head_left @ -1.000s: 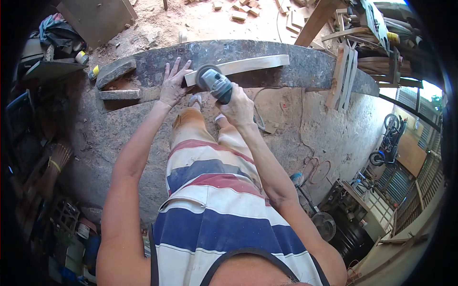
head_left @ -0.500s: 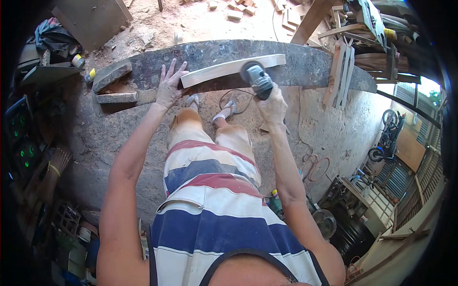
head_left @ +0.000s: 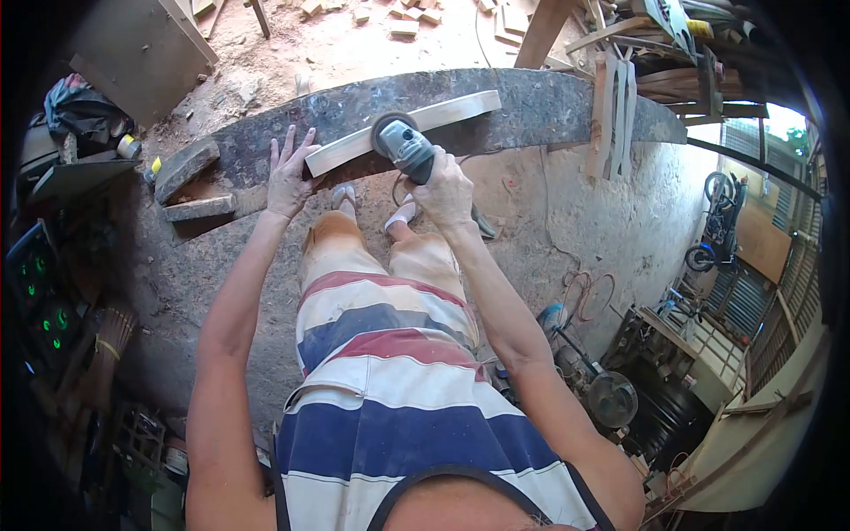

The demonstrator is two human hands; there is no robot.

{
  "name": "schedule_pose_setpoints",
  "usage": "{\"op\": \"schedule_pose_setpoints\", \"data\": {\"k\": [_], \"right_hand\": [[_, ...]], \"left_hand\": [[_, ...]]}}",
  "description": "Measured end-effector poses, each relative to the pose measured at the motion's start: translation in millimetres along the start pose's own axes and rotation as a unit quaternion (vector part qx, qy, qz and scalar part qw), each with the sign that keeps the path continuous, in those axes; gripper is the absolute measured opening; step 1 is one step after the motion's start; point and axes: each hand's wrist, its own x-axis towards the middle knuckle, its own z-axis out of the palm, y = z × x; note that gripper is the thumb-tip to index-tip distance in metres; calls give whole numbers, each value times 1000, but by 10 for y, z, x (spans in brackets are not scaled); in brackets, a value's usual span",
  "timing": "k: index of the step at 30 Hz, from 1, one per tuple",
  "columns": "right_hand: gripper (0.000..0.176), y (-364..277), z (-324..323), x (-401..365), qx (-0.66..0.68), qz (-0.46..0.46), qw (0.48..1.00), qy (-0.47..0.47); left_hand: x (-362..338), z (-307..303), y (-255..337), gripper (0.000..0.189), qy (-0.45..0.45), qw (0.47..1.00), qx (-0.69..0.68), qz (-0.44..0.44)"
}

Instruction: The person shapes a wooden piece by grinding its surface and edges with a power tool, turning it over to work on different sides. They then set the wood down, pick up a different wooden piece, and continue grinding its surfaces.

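Note:
A pale, slightly curved wooden piece [head_left: 452, 110] lies on a dark, paint-specked bench [head_left: 540, 106]. My right hand [head_left: 445, 188] is wrapped round the rear of a grey angle grinder [head_left: 407, 152], whose round disc is over the left half of the wood. At the wood's left end is my left hand [head_left: 289, 177], with its fingers spread over the bench and the side of the hand against the wood's end. Whether its thumb grips the wood is hard to see.
Curved wooden strips [head_left: 613, 115] hang over the bench's right part. Two thick blocks [head_left: 199, 209] sit at its left end. Beyond the bench, several wood offcuts [head_left: 405, 28] lie on the dusty floor. A standing fan [head_left: 612, 398] is at the lower right.
The grinder and my right hand have moved left along the wood. The view has shifted, and the wood now slants more, its right end farther from me. My left hand stays at its left end.

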Motion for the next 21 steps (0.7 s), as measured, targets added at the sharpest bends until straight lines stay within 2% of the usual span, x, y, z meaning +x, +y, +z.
{"op": "schedule_pose_setpoints", "data": {"k": [4, 8, 11, 14, 17, 20, 21], "right_hand": [[77, 377, -244, 113, -53, 26, 998, 22], [63, 722, -562, 220, -68, 122, 989, 47], [61, 880, -670, 245, -71, 206, 974, 58], [61, 885, -625, 173, -42, 198, 976, 79], [63, 644, -482, 86, -31, 132, 989, 60], [67, 368, -266, 19, -17, 51, 998, 13], [69, 266, -231, 23, -17, 33, 999, -3]], "left_hand": [[4, 8, 2, 57, 7, 1000, 1, 4], [-1, -13, 3, 58, 7, 1000, -4, 11], [-2, 3, 8, 58, 8, 1000, 0, 10], [-6, -119, 97, 56, -23, 1000, -6, -12], [45, -233, 425, 46, 84, 996, 1, -33], [411, -47, 633, 38, 74, 992, 5, -99], [530, 121, 664, 29, 159, 985, 44, -48]]}}
